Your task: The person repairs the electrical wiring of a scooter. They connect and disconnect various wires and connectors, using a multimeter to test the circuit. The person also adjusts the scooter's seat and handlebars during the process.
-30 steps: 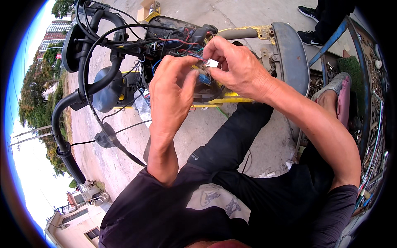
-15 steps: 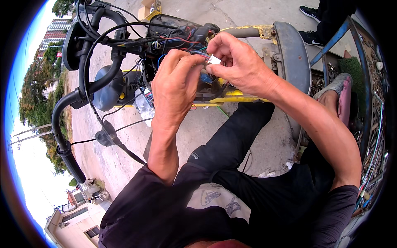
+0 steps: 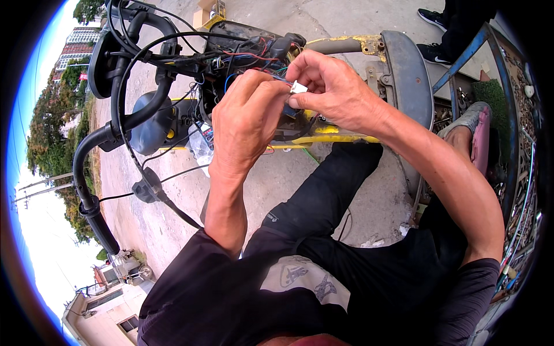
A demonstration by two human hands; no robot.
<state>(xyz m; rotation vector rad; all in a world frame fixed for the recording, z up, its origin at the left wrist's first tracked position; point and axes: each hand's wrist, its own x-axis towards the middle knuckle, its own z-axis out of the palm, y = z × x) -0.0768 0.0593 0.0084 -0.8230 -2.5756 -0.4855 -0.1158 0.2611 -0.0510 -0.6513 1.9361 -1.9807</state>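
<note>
A small white wire connector (image 3: 298, 87) is pinched between the thumb and fingers of my right hand (image 3: 340, 92). My left hand (image 3: 248, 115) is closed, its fingertips meeting the connector's left side; whatever lies inside that pinch is hidden. Thin coloured wires run to the connector from behind, between my hands. Both hands are above the opened body of a yellow electric scooter (image 3: 337, 135), beside a tangle of black, red and blue wires (image 3: 248, 55).
Black handlebars (image 3: 86, 167) and cables arch at the left. A grey seat panel (image 3: 407, 81) lies right of my hands. A blue metal frame (image 3: 499, 63) borders scrap parts at the right. Another person's dark shoes (image 3: 433, 53) stand at the far right; a cardboard box (image 3: 203, 16) sits behind.
My left hand has shifted slightly right and its wrist has turned a little. My right hand stays on the connector, which has tilted slightly.
</note>
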